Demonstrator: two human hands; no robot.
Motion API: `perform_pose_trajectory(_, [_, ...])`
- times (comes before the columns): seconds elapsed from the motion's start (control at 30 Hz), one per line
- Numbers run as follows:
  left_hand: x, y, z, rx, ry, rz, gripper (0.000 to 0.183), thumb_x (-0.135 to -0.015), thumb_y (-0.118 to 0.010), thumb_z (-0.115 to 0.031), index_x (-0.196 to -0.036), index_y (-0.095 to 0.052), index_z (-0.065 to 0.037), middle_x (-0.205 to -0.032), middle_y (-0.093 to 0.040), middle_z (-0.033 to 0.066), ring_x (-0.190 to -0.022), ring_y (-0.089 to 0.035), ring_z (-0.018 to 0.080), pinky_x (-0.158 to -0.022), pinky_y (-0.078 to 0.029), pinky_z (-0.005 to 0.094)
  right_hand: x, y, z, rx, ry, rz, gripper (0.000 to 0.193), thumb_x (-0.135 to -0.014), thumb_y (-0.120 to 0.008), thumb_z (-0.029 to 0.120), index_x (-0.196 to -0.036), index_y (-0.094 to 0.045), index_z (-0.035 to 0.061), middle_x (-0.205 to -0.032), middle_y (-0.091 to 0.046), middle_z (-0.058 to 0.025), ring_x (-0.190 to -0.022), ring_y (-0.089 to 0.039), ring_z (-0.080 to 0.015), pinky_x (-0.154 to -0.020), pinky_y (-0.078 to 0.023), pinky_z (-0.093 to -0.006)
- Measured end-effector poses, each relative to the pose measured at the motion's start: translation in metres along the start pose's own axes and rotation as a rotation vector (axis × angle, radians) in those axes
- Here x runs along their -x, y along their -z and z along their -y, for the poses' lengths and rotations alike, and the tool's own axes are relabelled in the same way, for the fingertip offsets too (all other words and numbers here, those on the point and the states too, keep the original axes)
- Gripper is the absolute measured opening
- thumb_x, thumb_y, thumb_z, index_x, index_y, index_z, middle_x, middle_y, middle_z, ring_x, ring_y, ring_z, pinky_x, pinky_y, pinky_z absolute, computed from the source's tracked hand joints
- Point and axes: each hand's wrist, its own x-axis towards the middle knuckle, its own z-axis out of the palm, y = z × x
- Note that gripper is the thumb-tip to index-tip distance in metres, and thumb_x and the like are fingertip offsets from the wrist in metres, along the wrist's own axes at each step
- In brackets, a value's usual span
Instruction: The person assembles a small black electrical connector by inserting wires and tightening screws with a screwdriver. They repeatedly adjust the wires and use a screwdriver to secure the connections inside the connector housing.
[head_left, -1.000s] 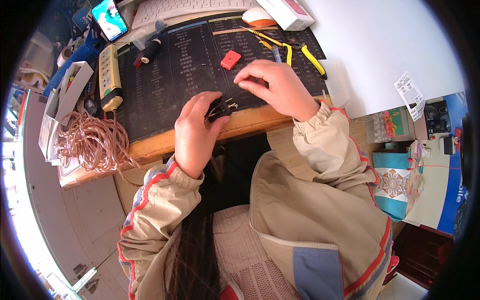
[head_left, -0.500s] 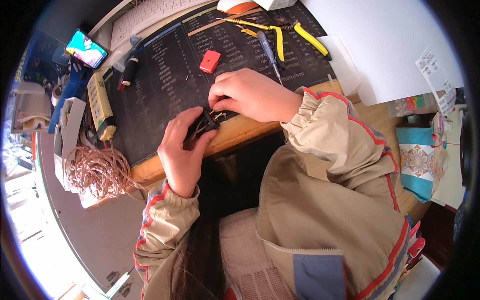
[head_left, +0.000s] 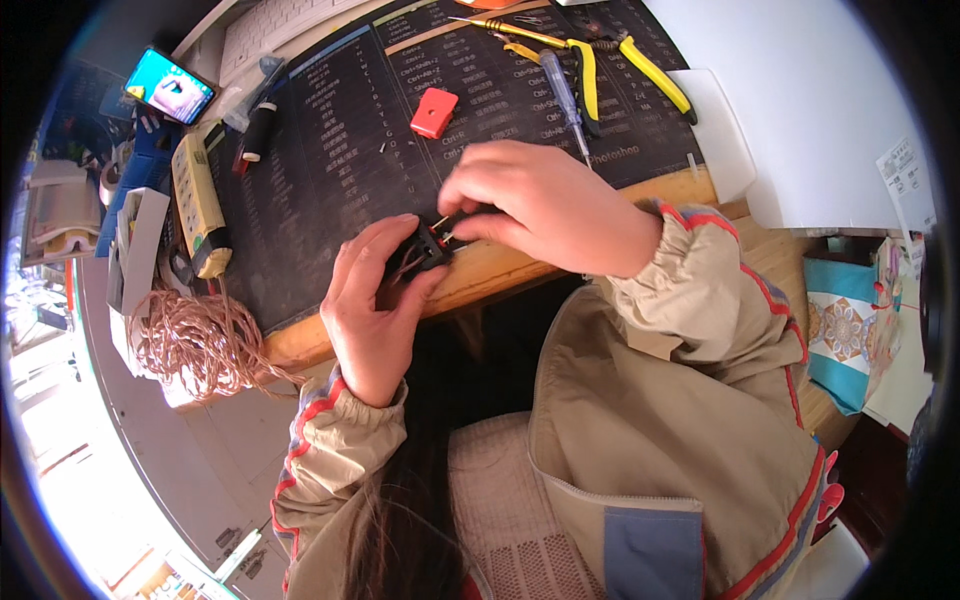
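My left hand [head_left: 368,310] grips a small black plastic housing [head_left: 430,250] at the desk's front edge, thumb below and fingers above. Thin wires run inside it toward my palm. Close against its right side, my right hand [head_left: 545,205] is closed in a pinch. Small brass-coloured and reddish bits show between the fingertips and the housing; what exactly the pinch holds is too small to make out. A red plastic cover [head_left: 434,113] lies on the dark desk mat [head_left: 330,170] beyond my hands.
Farther right lie a clear-handled screwdriver [head_left: 562,92], yellow-and-black pliers [head_left: 588,90] and another yellow-handled tool [head_left: 655,78]. At left are a power strip [head_left: 200,205], a coil of brown cord [head_left: 205,345], a black cylinder [head_left: 260,132] and a lit phone [head_left: 172,86]. A keyboard [head_left: 275,30] sits behind.
The whole view has shifted slightly. My right fingertips have shifted a little at the housing, and brass-coloured and reddish bits now show there. The left hand keeps its grip.
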Motion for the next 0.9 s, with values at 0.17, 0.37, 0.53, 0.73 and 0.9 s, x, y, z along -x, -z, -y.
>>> perform_pose_trajectory(0.17, [-0.001, 0.001, 0.000, 0.004, -0.020, 0.004, 0.046, -0.077, -0.087, 0.000, -0.120, -0.071, -0.001, -0.119, -0.072, 0.0134, -0.103, -0.069, 0.0280, -0.092, -0.056, 0.0360, 0.008, -0.005, 0.007, 0.175, 0.069, -0.021, 0.018, -0.084, -0.078, 0.006, -0.099, -0.068, 0.0060, -0.094, -0.064, -0.0070, -0.090, -0.065, -0.0298, -0.074, -0.055, -0.0396])
perform_pose_trajectory(0.37, [-0.003, 0.000, -0.001, 0.023, -0.011, 0.002, 0.046, -0.075, -0.086, 0.001, -0.118, -0.071, -0.002, -0.117, -0.071, 0.0147, -0.103, -0.069, 0.0309, -0.091, -0.056, 0.0365, 0.006, -0.009, 0.006, 0.263, 0.140, -0.019, 0.019, -0.082, -0.078, 0.002, -0.096, -0.066, 0.0030, -0.094, -0.064, -0.0076, -0.089, -0.064, -0.0294, -0.072, -0.055, -0.0390])
perform_pose_trajectory(0.53, [-0.004, 0.000, -0.004, 0.085, 0.052, 0.003, 0.045, -0.074, -0.086, 0.002, -0.115, -0.070, -0.002, -0.113, -0.069, 0.0147, -0.102, -0.069, 0.0327, -0.089, -0.056, 0.0383, 0.002, -0.001, 0.013, 0.173, 0.073, 0.021, 0.023, -0.083, -0.078, 0.000, -0.103, -0.068, 0.0023, -0.097, -0.066, -0.0088, -0.091, -0.066, -0.0295, -0.073, -0.057, -0.0386])
perform_pose_trajectory(0.73, [-0.004, 0.000, -0.003, 0.084, 0.056, -0.005, 0.049, -0.072, -0.088, 0.001, -0.118, -0.070, -0.001, -0.111, -0.069, 0.0123, -0.098, -0.068, 0.0258, -0.089, -0.056, 0.0357, 0.002, 0.006, 0.025, -0.062, -0.101, 0.059, 0.041, -0.085, -0.080, -0.002, -0.124, -0.071, 0.0060, -0.112, -0.068, -0.0093, -0.089, -0.067, -0.0228, -0.075, -0.057, -0.0326])
perform_pose_trajectory(0.9, [-0.002, -0.003, -0.003, 0.128, 0.093, -0.035, 0.059, -0.072, -0.088, 0.001, -0.127, -0.067, -0.004, -0.111, -0.070, 0.0118, -0.100, -0.068, 0.0246, -0.090, -0.057, 0.0357, -0.001, 0.005, 0.022, 0.021, -0.031, 0.086, 0.046, -0.082, -0.083, 0.002, -0.126, -0.070, 0.0071, -0.117, -0.067, -0.0087, -0.099, -0.065, -0.0273, -0.084, -0.056, -0.0361])
